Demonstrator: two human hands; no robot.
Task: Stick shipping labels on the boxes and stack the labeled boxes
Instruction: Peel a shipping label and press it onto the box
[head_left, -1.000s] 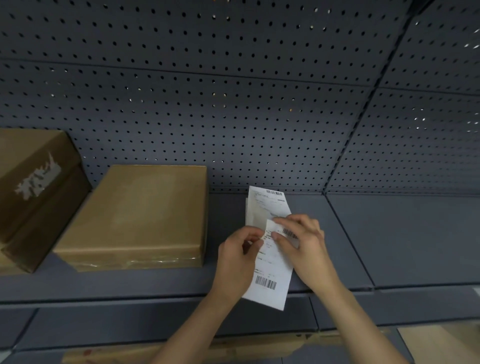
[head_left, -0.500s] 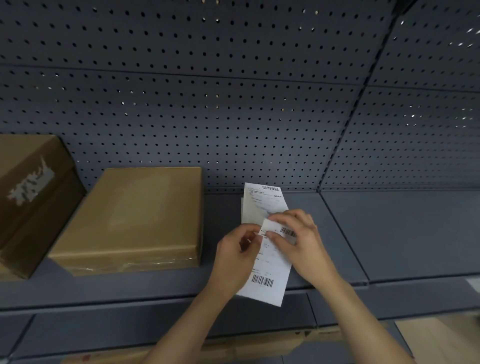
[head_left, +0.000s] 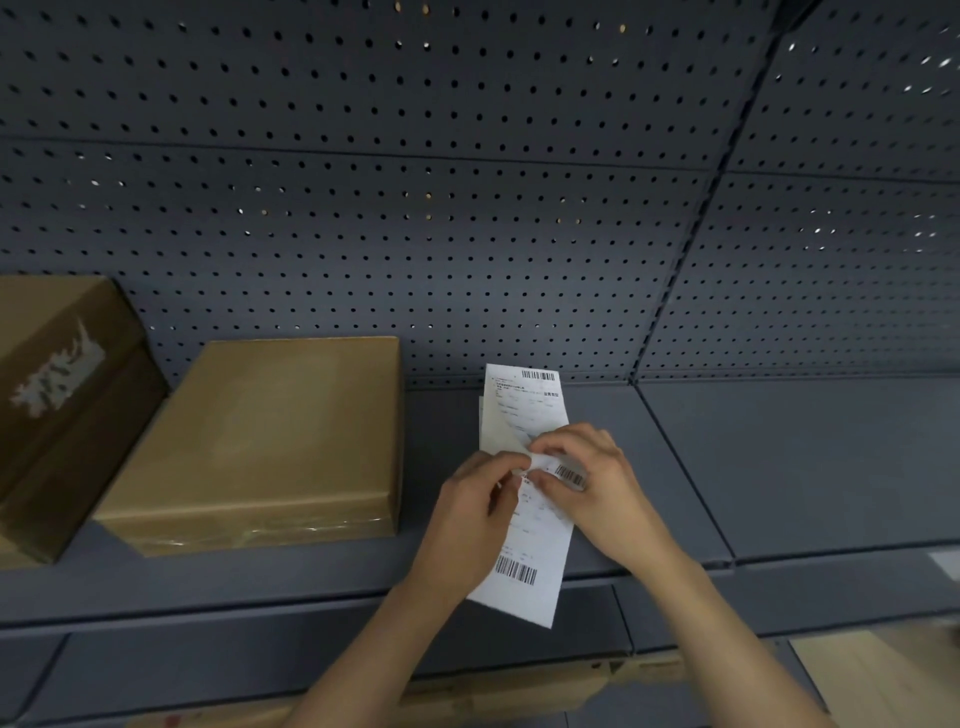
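Patience pays here: my left hand (head_left: 475, 514) and right hand (head_left: 597, 488) each have a pinching grip on the shipping label (head_left: 524, 551) above the shelf (head_left: 779, 467), right of the flat box (head_left: 280, 431), so I'd peel its backing slowly

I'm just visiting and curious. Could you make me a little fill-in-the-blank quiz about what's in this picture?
1. The left hand and right hand pinch white shipping labels printed with black ____.
2. The flat box lies on the shelf, to the ____ of the hands.
3. The grey back panel behind the shelf is dotted with small ____.

Missing words: barcodes; left; holes.
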